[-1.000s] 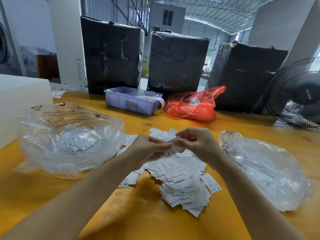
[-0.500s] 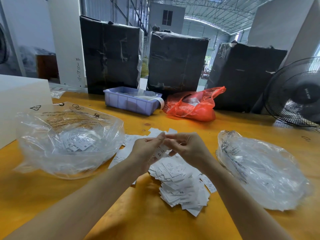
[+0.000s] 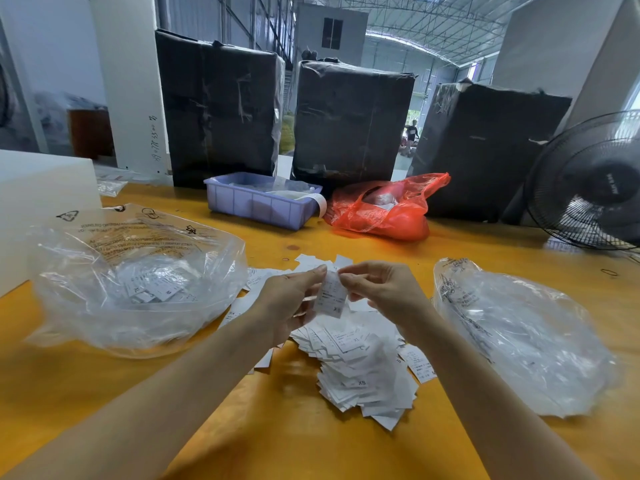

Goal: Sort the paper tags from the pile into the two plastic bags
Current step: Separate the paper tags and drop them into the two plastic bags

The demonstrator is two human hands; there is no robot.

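Note:
A pile of white paper tags [image 3: 360,368] lies on the yellow table in front of me, some marked XS and XL. Above the pile, my left hand [image 3: 291,299] and my right hand [image 3: 384,292] pinch one white tag [image 3: 333,296] by its top edge, so it hangs upright between them. The left clear plastic bag [image 3: 131,278] lies open left of the pile with several tags inside. To the right of the pile, the other clear plastic bag [image 3: 519,337] lies crumpled; its contents are hard to make out.
A lilac plastic tray [image 3: 259,202] and a red plastic bag [image 3: 384,209] sit at the back of the yellow table [image 3: 277,445]. Three black wrapped boxes [image 3: 349,123] stand behind them. A black fan [image 3: 595,188] is at the right edge, a white box [image 3: 38,202] at the left.
Both hands have shifted slightly left and lifted a single tag, which now hangs upright and faces me instead of being bunched between the fingers.

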